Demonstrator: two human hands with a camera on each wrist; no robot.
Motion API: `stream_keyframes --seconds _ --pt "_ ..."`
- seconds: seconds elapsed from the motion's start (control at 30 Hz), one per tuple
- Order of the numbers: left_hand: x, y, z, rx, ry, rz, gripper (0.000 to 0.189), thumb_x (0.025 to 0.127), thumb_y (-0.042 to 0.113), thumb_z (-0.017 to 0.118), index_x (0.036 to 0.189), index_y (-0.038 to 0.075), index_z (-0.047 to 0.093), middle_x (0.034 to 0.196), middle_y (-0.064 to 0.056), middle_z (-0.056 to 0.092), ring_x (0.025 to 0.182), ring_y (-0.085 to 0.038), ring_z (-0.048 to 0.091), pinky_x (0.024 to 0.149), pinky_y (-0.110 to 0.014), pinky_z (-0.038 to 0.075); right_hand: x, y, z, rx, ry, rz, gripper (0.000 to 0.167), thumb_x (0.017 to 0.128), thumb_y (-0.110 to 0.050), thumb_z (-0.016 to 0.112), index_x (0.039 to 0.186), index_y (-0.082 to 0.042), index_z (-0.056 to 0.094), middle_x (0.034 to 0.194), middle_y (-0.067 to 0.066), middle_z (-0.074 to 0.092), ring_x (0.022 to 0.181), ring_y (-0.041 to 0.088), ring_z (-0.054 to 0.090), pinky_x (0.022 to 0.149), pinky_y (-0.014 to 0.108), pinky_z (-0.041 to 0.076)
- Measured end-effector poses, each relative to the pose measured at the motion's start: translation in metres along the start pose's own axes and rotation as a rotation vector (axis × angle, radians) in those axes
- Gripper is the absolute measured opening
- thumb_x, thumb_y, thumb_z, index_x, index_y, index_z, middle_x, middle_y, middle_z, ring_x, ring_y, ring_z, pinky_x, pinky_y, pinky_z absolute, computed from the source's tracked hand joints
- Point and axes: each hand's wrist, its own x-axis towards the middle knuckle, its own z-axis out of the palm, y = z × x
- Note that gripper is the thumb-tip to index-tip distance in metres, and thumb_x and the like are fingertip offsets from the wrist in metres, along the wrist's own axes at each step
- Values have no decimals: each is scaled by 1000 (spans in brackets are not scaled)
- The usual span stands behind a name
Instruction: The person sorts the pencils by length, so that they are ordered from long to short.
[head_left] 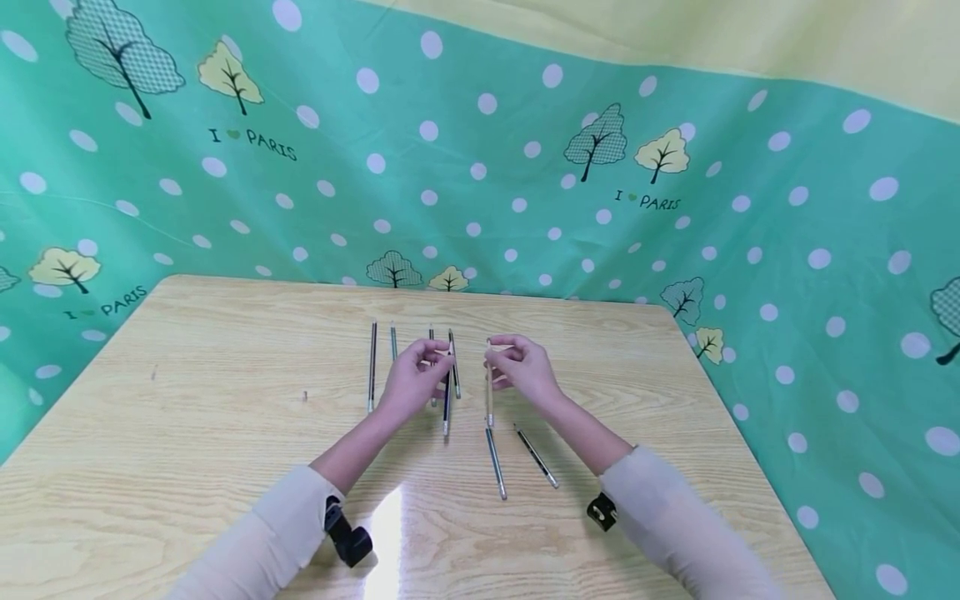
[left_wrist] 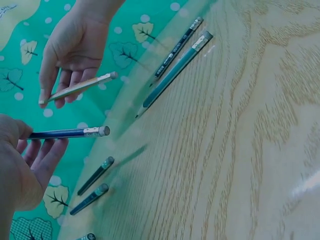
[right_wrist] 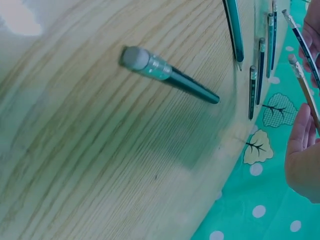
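Over the middle of the table my left hand [head_left: 409, 379] pinches a dark blue pencil [head_left: 447, 414] between thumb and fingers. Its eraser end points toward me. To the right, my right hand [head_left: 528, 373] pinches a light wood-coloured pencil [head_left: 491, 398] near its far end, eraser also toward me. The left wrist view shows both held pencils, the blue one [left_wrist: 65, 134] and the wood-coloured one [left_wrist: 80, 88], raised side by side a little apart. A teal pencil [head_left: 496, 465] and a black pencil [head_left: 536, 457] lie on the table nearer to me.
Several more pencils lie around my left hand, among them a dark one [head_left: 372, 367] at the far left and another dark one [head_left: 455, 375] just right of the hand. A tiny scrap [head_left: 304, 396] sits on the wooden table [head_left: 187, 417]. A green dotted cloth [head_left: 480, 167] hangs behind.
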Motion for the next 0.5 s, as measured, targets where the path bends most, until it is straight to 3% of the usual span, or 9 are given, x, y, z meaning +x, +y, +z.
stream_keyframes --seconds 0.23,0.5 --pt "1 2 2 -34 9 -9 33 88 20 64 118 8 56 101 -10 56 74 -16 58 62 -36 58 0 0 7 21 -26 -11 35 89 -10 62 121 1 55 85 10 68 66 14 65 60 29 58" --pt "3 1 3 -45 25 -25 36 89 21 63 121 7 55 104 -11 57 76 -15 60 64 -37 58 -1 -3 13 19 -32 1 32 88 -12 64 118 -2 58 88 11 69 69 17 65 61 29 58"
